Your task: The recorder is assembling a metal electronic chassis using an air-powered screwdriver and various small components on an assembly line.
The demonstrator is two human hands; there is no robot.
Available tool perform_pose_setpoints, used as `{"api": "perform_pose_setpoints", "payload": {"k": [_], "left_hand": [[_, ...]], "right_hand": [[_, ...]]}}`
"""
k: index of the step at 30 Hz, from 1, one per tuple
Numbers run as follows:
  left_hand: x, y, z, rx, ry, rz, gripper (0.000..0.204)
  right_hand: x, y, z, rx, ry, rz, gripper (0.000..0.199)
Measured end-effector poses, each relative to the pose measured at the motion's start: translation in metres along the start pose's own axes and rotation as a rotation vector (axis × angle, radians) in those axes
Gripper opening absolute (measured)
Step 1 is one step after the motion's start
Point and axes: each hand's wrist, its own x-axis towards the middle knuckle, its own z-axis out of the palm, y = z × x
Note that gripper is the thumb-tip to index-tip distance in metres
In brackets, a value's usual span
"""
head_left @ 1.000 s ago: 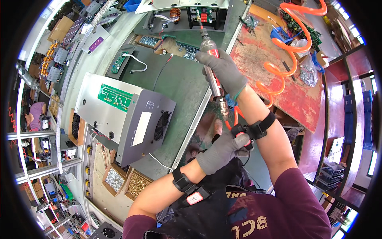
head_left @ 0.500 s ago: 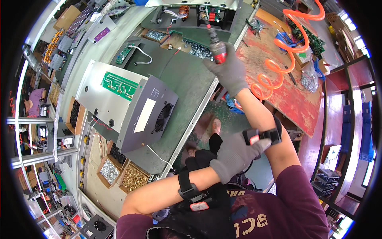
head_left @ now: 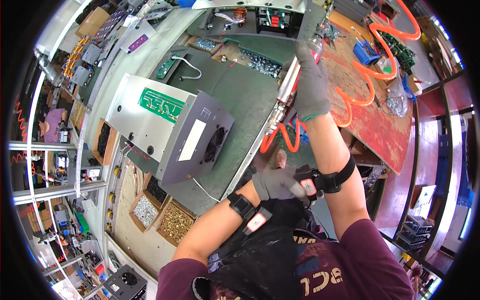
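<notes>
Over the far edge of the green bench mat (head_left: 250, 95), the pneumatic screwdriver (head_left: 289, 87) sits clamped in my gloved right hand (head_left: 311, 85), fingers wrapped tight round its metal barrel, with the orange coiled air hose (head_left: 360, 90) trailing off its lower end across the red worktop (head_left: 370, 125). My left hand (head_left: 277, 182) (also gloved) is down near my chest, fingers curled together against the black strap device (head_left: 312, 182) on my right forearm. The grey metal enclosure (head_left: 170, 132) with its fan grille and green circuit board lies well apart to the left, trays of screws (head_left: 160, 212) nearer the bench edge.
</notes>
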Motion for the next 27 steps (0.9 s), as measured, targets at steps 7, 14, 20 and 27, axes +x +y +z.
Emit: {"api": "perform_pose_setpoints", "payload": {"k": [7, 14, 20, 27], "left_hand": [[0.037, 0.024, 0.002, -0.154, 0.343, 0.012, 0.032], [0.029, 0.015, -0.018, 0.913, 0.394, 0.541, 0.028], [0.032, 0.036, -0.003, 1.229, 0.417, 0.509, 0.048], [0.072, 0.008, -0.005, 0.168, 0.108, 0.244, 0.023]], "right_hand": [[-0.032, -0.031, 0.027, 0.105, -0.087, 0.016, 0.044], [-0.051, -0.043, 0.033, 0.127, -0.166, 0.108, 0.052], [-0.064, -0.047, 0.031, 0.24, -0.201, 0.263, 0.041], [-0.066, -0.042, 0.037, 0.259, -0.243, 0.29, 0.041]]}}
